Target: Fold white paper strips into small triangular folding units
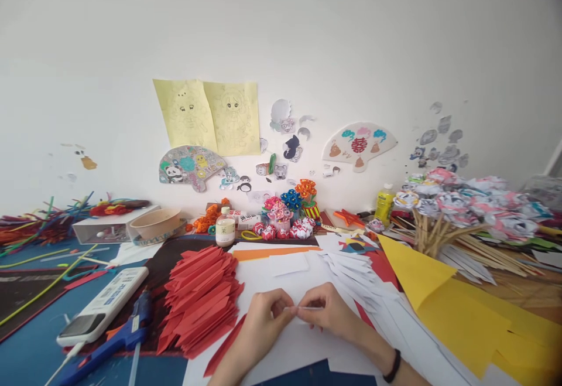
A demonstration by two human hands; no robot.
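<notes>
My left hand (268,318) and my right hand (327,313) meet at the fingertips over white paper sheets (263,286). Both pinch a small piece of white paper (304,310), mostly covered by my fingers, so its full shape is hidden. Left of my hands lies a big pile of folded red paper strips (199,298). Behind my right hand, folded white paper strips (351,272) are spread out in a fan. A small white paper rectangle (288,265) rests flat just beyond my hands.
At the left lie a blue glue gun (132,333) and a white power strip (105,304). A small bottle (225,228) and paper flowers (280,213) stand by the wall. Yellow paper (461,316) and a bunch of paper flowers on sticks (461,204) occupy the right.
</notes>
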